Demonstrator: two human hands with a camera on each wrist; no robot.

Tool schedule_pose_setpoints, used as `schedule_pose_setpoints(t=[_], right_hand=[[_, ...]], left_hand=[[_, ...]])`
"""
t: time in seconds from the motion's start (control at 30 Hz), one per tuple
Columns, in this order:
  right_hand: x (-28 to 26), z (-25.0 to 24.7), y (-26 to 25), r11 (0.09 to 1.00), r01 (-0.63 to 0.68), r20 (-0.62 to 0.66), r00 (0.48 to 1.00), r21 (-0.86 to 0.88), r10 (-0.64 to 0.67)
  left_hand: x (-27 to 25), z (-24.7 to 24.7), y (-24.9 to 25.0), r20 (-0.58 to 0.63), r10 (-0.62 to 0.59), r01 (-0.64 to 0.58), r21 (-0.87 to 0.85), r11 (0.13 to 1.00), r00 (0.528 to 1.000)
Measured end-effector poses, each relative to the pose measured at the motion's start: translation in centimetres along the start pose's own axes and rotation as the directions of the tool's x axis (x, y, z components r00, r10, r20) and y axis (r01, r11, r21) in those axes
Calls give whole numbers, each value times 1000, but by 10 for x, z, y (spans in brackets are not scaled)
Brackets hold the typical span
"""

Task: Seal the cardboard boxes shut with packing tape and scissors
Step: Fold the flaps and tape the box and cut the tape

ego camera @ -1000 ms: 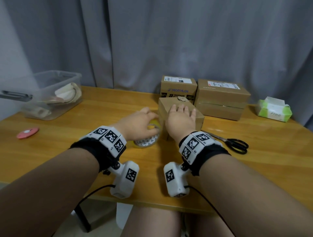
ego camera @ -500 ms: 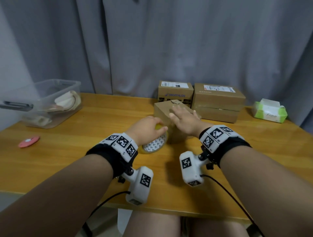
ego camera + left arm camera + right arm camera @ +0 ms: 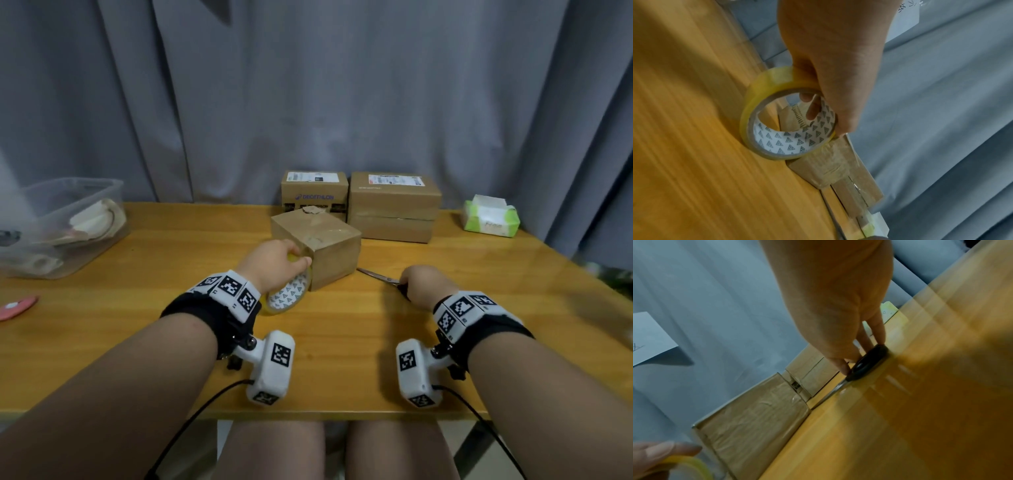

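Observation:
A small cardboard box [image 3: 318,246] sits mid-table, turned at an angle. My left hand [image 3: 284,269] grips a roll of clear yellowish packing tape [image 3: 287,296] standing on edge against the box's near left corner. In the left wrist view my fingers [image 3: 809,105] hook through the roll's core [image 3: 789,144], and a tape strip lies on the box's side [image 3: 826,164]. To the right of the box lie the scissors [image 3: 376,275]. My right hand [image 3: 423,284] covers their black handles [image 3: 867,365], thumb and fingertips pinching them against the table.
Two closed boxes stand at the back: a Decathlon one [image 3: 313,193] and a larger one [image 3: 394,205]. A green tissue pack [image 3: 489,216] is back right. A clear plastic bin [image 3: 65,222] and a pink disc [image 3: 17,306] are at the left.
My right hand has come off the top of the small box and moved right onto the scissors' handles. My left hand has stayed on the tape roll beside the box.

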State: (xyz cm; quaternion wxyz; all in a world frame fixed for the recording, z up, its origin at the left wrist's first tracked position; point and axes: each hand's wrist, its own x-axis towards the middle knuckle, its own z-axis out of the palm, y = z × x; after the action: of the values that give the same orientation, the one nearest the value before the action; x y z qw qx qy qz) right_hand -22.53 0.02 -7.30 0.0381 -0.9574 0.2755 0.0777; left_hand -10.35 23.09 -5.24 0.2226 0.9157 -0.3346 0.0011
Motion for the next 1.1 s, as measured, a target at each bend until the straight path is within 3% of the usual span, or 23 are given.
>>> schedule_pose_setpoints(t=[0.17, 0.23, 0.27, 0.3, 0.33, 0.4, 0.43, 0.47, 0.53, 0.63, 0.7, 0.93, 1.1], right_hand=[[-5, 6, 0, 998, -8, -51, 999, 60, 12], [-4, 6, 1, 980, -17, -132, 990, 198, 43], [-4, 5, 2, 937, 9, -206, 976, 349, 67], [-6, 3, 0, 834, 76, -279, 956, 546, 96], [-10, 0, -3, 666, 170, -327, 938, 726, 117], [-22, -8, -14, 343, 299, -335, 941, 890, 52], [-28, -11, -22, 265, 315, -321, 947, 911, -21], [-31, -14, -30, 243, 330, -315, 944, 912, -99], [-34, -20, -53, 326, 391, -352, 920, 860, -175], [-23, -34, -91, 633, 479, -493, 853, 609, -171], [-13, -38, -113, 774, 458, -528, 827, 437, -191], [6, -32, -144, 905, 341, -497, 849, 255, -180], [4, -27, -143, 917, 350, -544, 816, 191, -197]], left_hand=[[-10, 7, -6, -108, 25, -15, 92, 996, 994], [-15, 8, -10, -122, 21, -9, 95, 995, 992], [-17, 8, -11, -126, 24, -13, 86, 996, 992], [-19, 8, -11, -127, 32, -23, 70, 997, 991], [-20, 6, -12, -117, 44, -39, 39, 998, 992], [-20, 1, -12, -65, 49, -54, -78, 995, 997], [-17, -3, -11, -32, 29, -33, -147, 989, 999], [-13, -6, -10, -5, -4, 3, -207, 978, 1000], [-3, -11, -9, 20, -72, 75, -270, 960, 997], [10, -13, -10, 24, -95, 98, -285, 954, 995], [12, -11, -10, 9, -99, 98, -263, 960, 995], [1, -11, -24, -85, -103, 92, -124, 988, 991], [2, -16, -20, -43, -110, 106, -93, 990, 993]])
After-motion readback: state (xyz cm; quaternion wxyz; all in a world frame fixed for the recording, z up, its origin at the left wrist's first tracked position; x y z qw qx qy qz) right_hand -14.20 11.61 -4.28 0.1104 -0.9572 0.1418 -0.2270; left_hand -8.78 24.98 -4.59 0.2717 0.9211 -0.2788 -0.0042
